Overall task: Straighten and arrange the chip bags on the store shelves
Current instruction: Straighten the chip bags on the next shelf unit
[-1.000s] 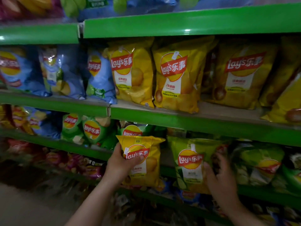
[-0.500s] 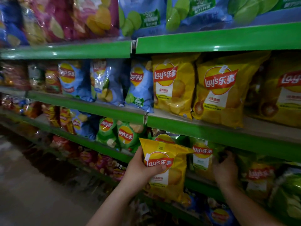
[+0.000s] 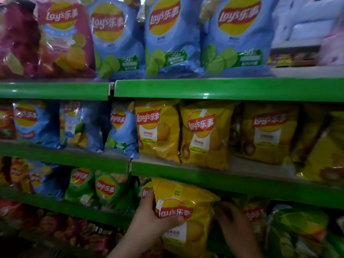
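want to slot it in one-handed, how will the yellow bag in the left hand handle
Probably light for its size: the left hand holds the yellow bag up by one side. Likely floppy, since its top is creased and bent. The glossy film may slip, and hard squeezing could crush its contents.

The left hand (image 3: 150, 218) grips a yellow bag (image 3: 193, 231) by its left edge, thumb (image 3: 175, 219) laid across the logo. Just right of the grip, the right hand (image 3: 229, 220) reaches into the dark shelf behind the bag, its fingers too shadowed to read. Green bags (image 3: 106, 189) stand left of the grip, and above it, past the shelf edge (image 3: 223, 185), sit more yellow bags (image 3: 204, 135).
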Action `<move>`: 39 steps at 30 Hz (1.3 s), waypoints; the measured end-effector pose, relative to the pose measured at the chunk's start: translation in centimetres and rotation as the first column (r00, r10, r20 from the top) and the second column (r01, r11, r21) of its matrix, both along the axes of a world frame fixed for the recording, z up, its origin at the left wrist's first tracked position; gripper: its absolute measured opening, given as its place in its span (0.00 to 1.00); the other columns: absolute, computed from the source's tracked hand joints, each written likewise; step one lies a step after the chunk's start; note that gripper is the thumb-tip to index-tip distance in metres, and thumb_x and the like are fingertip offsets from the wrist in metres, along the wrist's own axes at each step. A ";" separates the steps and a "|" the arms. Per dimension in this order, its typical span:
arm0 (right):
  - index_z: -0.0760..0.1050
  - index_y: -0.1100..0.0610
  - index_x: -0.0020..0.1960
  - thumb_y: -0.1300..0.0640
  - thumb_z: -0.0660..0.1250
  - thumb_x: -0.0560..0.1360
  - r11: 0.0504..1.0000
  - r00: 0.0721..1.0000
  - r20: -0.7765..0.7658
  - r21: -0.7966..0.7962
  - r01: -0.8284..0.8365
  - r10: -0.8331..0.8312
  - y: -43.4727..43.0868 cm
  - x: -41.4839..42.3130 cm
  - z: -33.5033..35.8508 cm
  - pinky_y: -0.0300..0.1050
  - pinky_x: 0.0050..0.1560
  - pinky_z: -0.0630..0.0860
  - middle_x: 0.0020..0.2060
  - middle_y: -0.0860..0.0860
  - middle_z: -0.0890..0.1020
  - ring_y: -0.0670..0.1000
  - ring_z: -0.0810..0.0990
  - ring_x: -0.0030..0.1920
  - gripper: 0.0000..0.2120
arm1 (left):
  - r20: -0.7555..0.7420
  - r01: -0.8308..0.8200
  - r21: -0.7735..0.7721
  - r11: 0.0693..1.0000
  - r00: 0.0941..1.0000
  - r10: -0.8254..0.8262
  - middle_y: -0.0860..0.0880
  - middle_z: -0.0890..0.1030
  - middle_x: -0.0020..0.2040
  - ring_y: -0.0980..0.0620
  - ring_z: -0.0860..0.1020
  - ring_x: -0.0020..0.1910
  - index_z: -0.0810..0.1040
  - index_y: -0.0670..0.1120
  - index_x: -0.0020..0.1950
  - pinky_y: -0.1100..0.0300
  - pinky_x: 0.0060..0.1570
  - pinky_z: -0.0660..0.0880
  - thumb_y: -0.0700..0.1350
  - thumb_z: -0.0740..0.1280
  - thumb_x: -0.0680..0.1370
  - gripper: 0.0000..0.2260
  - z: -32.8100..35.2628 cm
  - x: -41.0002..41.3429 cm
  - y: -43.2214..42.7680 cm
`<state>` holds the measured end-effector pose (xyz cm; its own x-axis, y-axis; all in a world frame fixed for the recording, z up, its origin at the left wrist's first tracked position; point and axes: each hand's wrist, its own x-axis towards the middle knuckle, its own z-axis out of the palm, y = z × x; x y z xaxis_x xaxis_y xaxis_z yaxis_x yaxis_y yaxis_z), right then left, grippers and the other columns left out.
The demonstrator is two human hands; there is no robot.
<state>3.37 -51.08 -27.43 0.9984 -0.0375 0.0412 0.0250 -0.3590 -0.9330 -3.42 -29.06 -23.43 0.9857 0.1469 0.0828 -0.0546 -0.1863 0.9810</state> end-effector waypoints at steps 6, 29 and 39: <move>0.73 0.33 0.52 0.27 0.71 0.52 0.972 0.984 0.089 0.164 -0.170 0.157 -2.9 -5.4 6.8 0.28 0.44 0.73 0.43 0.23 0.78 0.31 0.79 0.47 0.30 | 0.123 0.051 0.006 0.999 0.991 -0.051 0.57 0.85 0.52 0.56 0.84 0.49 0.73 0.71 0.55 0.64 0.44 0.80 0.58 0.84 0.54 0.34 2.5 1.2 -4.5; 0.75 0.44 0.57 0.48 0.70 0.72 0.882 0.913 0.285 0.448 0.143 -0.293 -8.6 2.9 17.8 0.41 0.27 0.78 0.42 0.46 0.84 0.47 0.83 0.40 0.14 | 0.384 -0.057 0.331 0.942 0.920 -0.079 0.66 0.73 0.60 0.65 0.74 0.57 0.63 0.73 0.66 0.60 0.53 0.78 0.54 0.73 0.71 0.30 6.7 4.3 -4.7; 0.69 0.45 0.66 0.42 0.67 0.69 0.895 0.922 0.271 0.423 0.145 -0.278 -8.2 5.2 15.4 0.57 0.52 0.79 0.56 0.50 0.81 0.53 0.81 0.53 0.26 | 0.433 -0.205 0.486 0.850 0.901 -0.031 0.67 0.73 0.55 0.71 0.72 0.56 0.68 0.72 0.56 0.70 0.48 0.69 0.45 0.76 0.69 0.28 6.4 6.6 0.3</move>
<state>8.55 -59.32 -12.01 0.9000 -0.3251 0.2905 0.3067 -0.0014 -0.9518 3.21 -28.72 -17.00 0.8262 0.0511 0.5610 -0.3865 -0.6731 0.6305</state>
